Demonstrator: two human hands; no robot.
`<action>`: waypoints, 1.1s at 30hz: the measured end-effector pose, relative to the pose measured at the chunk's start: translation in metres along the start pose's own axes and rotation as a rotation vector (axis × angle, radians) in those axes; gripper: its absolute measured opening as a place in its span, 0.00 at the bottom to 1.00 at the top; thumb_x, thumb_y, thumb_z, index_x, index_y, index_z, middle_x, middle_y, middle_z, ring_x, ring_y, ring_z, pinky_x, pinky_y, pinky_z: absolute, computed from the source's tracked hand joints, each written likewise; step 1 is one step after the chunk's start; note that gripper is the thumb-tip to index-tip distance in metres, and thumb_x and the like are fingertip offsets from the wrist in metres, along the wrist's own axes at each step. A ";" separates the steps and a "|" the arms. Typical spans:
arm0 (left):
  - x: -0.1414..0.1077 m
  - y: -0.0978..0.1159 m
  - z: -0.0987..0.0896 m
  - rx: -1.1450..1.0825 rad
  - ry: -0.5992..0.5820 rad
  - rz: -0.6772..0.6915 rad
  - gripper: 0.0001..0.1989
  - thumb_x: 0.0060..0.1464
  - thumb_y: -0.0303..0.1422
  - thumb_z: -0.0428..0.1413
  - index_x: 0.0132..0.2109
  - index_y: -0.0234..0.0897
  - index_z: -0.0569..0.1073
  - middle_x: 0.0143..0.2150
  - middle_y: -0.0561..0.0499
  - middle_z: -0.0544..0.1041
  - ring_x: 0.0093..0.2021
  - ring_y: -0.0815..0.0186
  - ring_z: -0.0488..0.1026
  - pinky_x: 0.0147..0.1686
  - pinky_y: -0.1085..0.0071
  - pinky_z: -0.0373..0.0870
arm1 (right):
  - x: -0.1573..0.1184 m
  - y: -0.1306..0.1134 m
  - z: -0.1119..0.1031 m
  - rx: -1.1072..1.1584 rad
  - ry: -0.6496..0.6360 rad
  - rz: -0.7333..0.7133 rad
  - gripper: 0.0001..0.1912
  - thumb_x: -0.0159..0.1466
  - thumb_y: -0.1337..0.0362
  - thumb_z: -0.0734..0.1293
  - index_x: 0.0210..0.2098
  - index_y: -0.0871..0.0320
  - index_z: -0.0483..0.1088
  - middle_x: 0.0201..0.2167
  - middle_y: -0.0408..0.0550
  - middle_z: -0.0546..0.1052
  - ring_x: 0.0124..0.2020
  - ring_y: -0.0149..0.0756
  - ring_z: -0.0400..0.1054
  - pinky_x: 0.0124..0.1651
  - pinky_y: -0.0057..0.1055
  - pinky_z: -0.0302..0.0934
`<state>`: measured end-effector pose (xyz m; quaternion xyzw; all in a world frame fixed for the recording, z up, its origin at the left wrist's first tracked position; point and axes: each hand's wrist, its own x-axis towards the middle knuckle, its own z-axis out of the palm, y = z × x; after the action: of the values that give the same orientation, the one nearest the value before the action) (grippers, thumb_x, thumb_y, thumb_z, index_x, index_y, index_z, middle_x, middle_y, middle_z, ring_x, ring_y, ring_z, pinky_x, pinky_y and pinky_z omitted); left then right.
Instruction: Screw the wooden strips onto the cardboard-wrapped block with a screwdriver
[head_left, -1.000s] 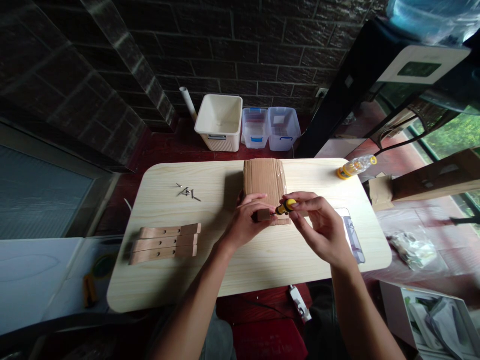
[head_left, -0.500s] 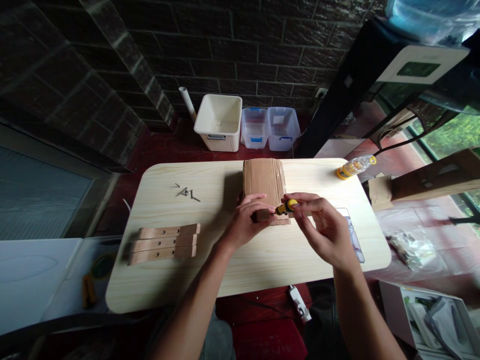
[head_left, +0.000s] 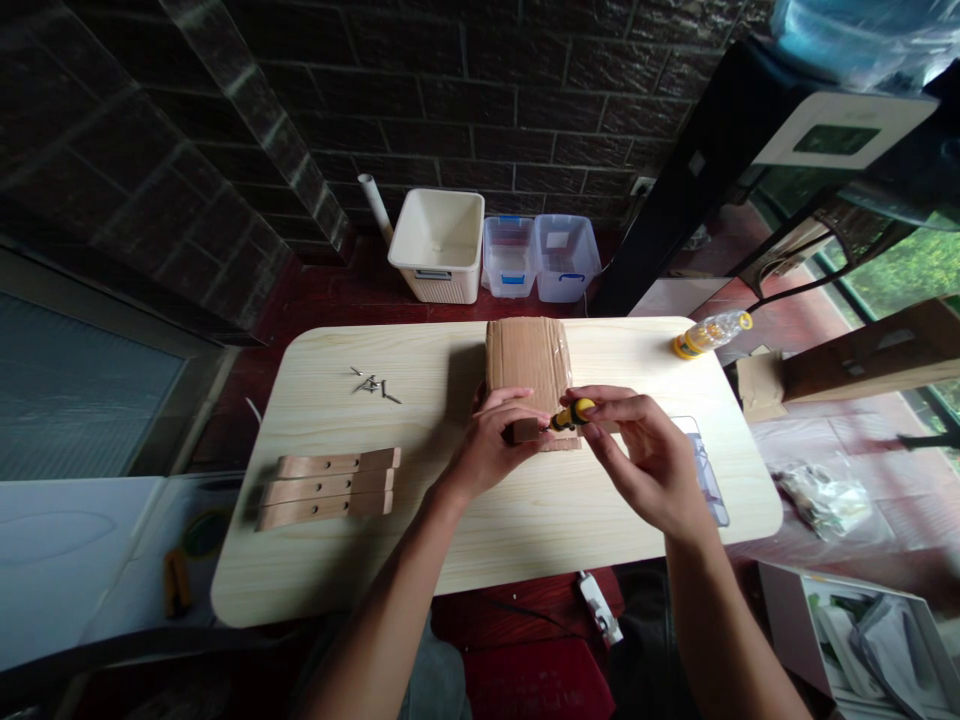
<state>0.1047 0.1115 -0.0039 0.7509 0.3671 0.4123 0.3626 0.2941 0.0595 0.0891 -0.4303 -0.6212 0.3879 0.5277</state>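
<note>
Wooden surface (head_left: 337,570) holds screws (head_left: 370,384) toward ten o'clock; left hand (head_left: 489,440) grips small block (head_left: 524,431), right hand (head_left: 637,450) pinches yellow screwdriver (head_left: 574,414).

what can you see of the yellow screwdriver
A small screwdriver with a glossy yellow, black-banded handle, plastic by its look. The right hand pinches the handle between thumb and fingertips, holding the tool nearly level, tip angled left. Its thin shaft is barely visible; the end reaches a small brown wooden block held by the left hand, though contact cannot be confirmed.
</note>
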 end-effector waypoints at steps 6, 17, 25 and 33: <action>0.000 0.001 -0.001 0.002 -0.003 -0.020 0.08 0.54 0.36 0.64 0.42 0.43 0.79 0.43 0.50 0.82 0.61 0.56 0.68 0.59 0.55 0.68 | 0.000 0.002 0.002 -0.017 0.011 -0.023 0.06 0.66 0.64 0.69 0.44 0.50 0.72 0.49 0.50 0.76 0.55 0.44 0.71 0.56 0.48 0.68; 0.000 0.003 -0.002 -0.012 -0.020 -0.017 0.09 0.55 0.36 0.64 0.43 0.42 0.78 0.45 0.48 0.81 0.62 0.55 0.67 0.58 0.54 0.69 | 0.000 0.003 0.002 -0.027 -0.011 -0.013 0.09 0.67 0.63 0.68 0.47 0.49 0.71 0.52 0.51 0.75 0.56 0.44 0.70 0.58 0.48 0.67; 0.000 0.004 -0.001 0.003 -0.011 -0.027 0.09 0.54 0.35 0.64 0.43 0.42 0.78 0.44 0.49 0.81 0.62 0.54 0.68 0.58 0.53 0.69 | 0.000 0.000 0.003 -0.008 -0.006 0.006 0.08 0.66 0.60 0.69 0.45 0.50 0.71 0.55 0.52 0.74 0.56 0.45 0.70 0.58 0.50 0.67; 0.001 0.004 -0.002 0.007 -0.014 -0.023 0.09 0.55 0.36 0.64 0.43 0.42 0.78 0.44 0.48 0.81 0.61 0.55 0.68 0.58 0.54 0.69 | 0.000 0.001 0.001 -0.033 0.006 -0.009 0.07 0.67 0.63 0.68 0.45 0.50 0.72 0.52 0.51 0.75 0.55 0.44 0.71 0.57 0.49 0.67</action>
<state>0.1043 0.1109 0.0002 0.7506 0.3746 0.4017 0.3673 0.2929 0.0602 0.0881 -0.4370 -0.6279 0.3741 0.5242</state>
